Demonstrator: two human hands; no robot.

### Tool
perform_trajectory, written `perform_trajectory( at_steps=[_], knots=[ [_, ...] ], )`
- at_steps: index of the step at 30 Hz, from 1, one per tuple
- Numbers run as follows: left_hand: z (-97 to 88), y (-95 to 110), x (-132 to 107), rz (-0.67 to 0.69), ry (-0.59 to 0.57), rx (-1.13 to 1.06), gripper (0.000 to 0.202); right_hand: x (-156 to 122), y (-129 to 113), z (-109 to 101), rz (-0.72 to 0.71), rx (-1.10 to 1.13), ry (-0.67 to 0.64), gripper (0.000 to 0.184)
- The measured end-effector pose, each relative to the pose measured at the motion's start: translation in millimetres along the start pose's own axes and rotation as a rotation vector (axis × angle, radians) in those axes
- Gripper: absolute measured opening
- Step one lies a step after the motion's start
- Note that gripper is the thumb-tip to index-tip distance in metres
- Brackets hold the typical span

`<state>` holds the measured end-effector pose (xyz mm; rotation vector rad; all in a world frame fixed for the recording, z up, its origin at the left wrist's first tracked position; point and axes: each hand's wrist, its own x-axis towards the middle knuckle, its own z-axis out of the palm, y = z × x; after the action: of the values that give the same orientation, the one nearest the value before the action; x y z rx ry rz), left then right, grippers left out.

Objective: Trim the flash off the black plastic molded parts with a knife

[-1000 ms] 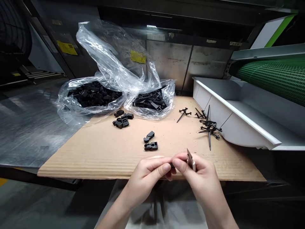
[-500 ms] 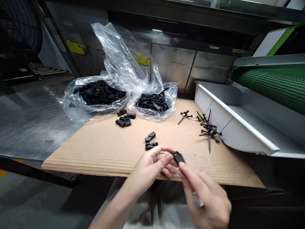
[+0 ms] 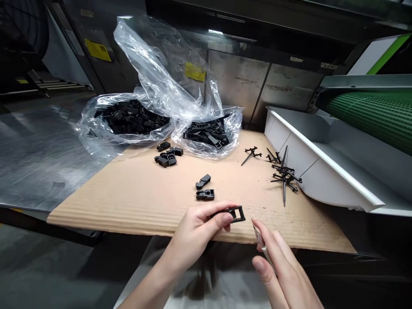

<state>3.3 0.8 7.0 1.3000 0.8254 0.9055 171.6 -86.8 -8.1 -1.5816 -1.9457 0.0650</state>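
My left hand (image 3: 201, 227) pinches a small black plastic frame piece (image 3: 235, 213) between thumb and fingers, just above the near edge of the cardboard sheet (image 3: 135, 193). My right hand (image 3: 283, 270) sits lower right, fingers closed round a thin metal blade (image 3: 260, 241) whose tip points up toward the piece. The two hands are a little apart. Two loose black plastic clips (image 3: 204, 188) lie on the cardboard just beyond my left hand.
Two clear plastic bags of black parts (image 3: 128, 122) (image 3: 207, 133) lie at the back, a small heap of clips (image 3: 167, 156) before them. Black sprue offcuts (image 3: 283, 174) lie at the right beside a white chute (image 3: 322, 159) under a green conveyor belt (image 3: 373, 113). Metal tabletop (image 3: 35, 154) lies left.
My hands have come apart: the right hand with the blade dropped down and right, while the left keeps the black piece and now holds it flat.
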Motion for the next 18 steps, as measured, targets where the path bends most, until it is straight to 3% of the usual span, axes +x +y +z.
perform_trajectory(
  at_steps=[2, 5, 9, 14, 18],
  knots=[
    [-2.0, -1, -1, 0.023, 0.018, 0.056, 0.022, 0, -2, 4, 0.043, -0.001, 0.029, 0.034],
    [-2.6, -3, -3, 0.024, 0.038, 0.007, 0.023, 1, -1, 7, -0.019, -0.008, 0.121, 0.032],
    [-0.6, -6, -5, 0.057, 0.017, -0.028, 0.007, 2, 5, -1, -0.085, -0.023, 0.263, 0.023],
    [0.2, -9, -7, 0.16, 0.038, 0.067, 0.007, 0, 8, -12, -0.186, -0.052, 0.238, 0.02],
    [0.5, -10, -6, 0.149, 0.044, 0.064, 0.008, -3, 11, -9, -0.232, -0.022, 0.162, 0.024]
  ],
)
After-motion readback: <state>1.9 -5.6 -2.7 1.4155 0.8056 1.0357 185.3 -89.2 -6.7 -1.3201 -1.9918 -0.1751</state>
